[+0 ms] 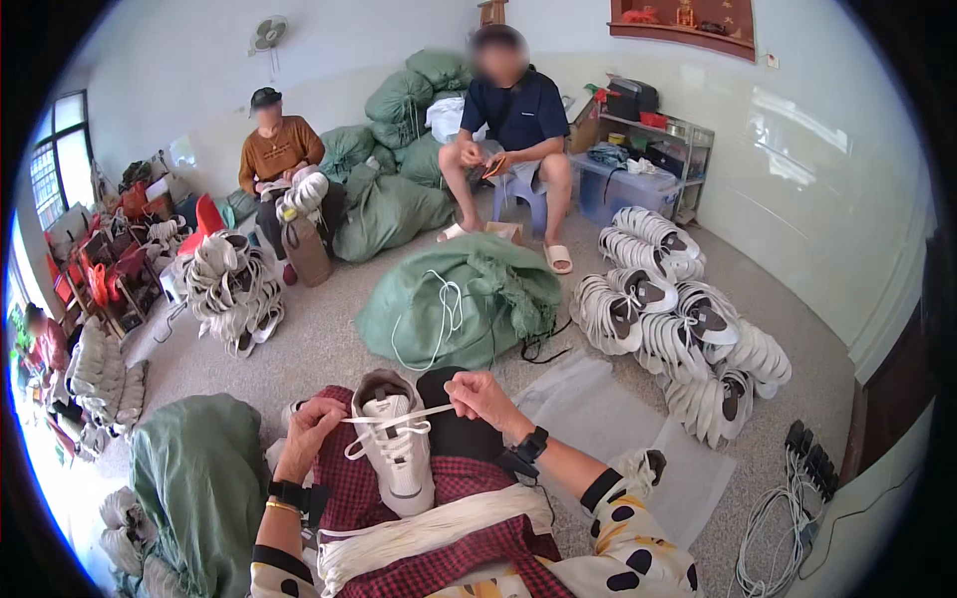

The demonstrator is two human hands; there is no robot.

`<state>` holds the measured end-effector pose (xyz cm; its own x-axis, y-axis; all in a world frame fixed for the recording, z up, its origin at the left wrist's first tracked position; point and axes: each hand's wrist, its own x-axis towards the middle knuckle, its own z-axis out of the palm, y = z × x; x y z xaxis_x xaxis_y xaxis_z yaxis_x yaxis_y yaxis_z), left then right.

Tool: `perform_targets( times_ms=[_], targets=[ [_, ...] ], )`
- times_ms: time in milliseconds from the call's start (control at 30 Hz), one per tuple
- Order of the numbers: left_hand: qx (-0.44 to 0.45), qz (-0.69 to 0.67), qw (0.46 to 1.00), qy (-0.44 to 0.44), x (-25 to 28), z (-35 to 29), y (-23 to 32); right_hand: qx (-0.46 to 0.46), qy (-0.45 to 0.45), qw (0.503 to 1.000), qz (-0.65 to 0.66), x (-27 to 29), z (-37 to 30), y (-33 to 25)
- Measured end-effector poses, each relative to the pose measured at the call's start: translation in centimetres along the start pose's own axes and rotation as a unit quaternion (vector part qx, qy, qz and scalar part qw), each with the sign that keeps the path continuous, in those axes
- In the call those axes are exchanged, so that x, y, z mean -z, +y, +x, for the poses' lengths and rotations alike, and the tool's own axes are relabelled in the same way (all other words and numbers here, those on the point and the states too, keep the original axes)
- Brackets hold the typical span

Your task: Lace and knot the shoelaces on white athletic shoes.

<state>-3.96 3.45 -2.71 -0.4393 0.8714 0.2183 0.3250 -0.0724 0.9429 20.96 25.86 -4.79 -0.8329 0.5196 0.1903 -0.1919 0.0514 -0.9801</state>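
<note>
2 forearms [575, 469] reach upward, left fingers [330, 410] and right fingers [462, 395] pinched, apart.

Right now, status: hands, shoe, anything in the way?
Left hand, right hand: each pinching lace. Shoe between them, toe toward wearer. Nothing visibly blocking either hand.

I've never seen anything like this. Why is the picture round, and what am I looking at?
There's no machine here, just a person's bare hands. A wide fisheye camera on the person's head looks down, so edges bend and corners go dark. On the lap, covered by red-and-black checked cloth, rests a pale shoe, toe toward the wearer; a bundle of pale cords lies nearer the body. The left hand and right hand pinch a white lace across the shoe. Beyond sits a green sack.
</note>
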Motion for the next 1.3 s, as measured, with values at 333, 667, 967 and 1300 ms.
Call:
perform_targets(
  times_ms=[333,667,967,1300],
  targets=[
    [-0.012,0.001,1.000,-0.009,0.1,0.0,0.1,0.158,0.024,0.985,0.070,0.8,0.8,-6.5],
    [-0.040,0.037,0.998,0.009,-0.4,-0.1,1.2,-0.027,-0.046,0.999,-0.003,2.9,2.3,0.8],
    [-0.017,0.030,0.999,0.016,0.0,-0.1,0.9,-0.039,-0.060,0.996,-0.052,2.6,2.8,0.4],
    [0.006,0.057,0.998,0.004,-0.5,0.0,1.5,0.241,0.077,0.914,-0.317,-0.1,1.6,-2.6]
  ],
)
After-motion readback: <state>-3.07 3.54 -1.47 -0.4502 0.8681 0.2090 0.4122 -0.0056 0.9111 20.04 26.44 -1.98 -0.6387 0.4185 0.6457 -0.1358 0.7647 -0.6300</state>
